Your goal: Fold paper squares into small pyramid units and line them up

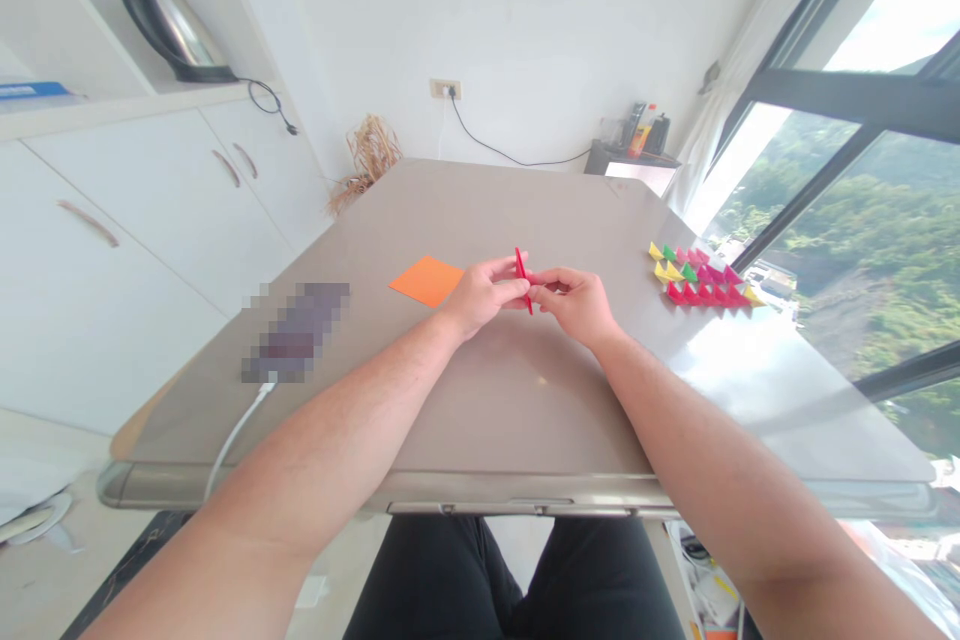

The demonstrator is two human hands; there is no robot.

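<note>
Both my hands meet over the middle of the grey table (525, 400). My left hand (484, 295) and my right hand (574, 302) pinch a small folded red paper piece (523, 277) between their fingertips; it stands on edge between them. An orange paper square (426, 280) lies flat on the table just left of my left hand. To the right of my right hand sits a cluster of several folded paper triangles (701, 277) in yellow, green, pink and red.
A blurred dark object (296, 332) with a white cable lies on the table's left side. White cabinets (135, 220) and a shelf with a kettle (174, 30) stand left. A large window (862, 220) runs along the right. Dried grass (367, 155) sits at the far corner.
</note>
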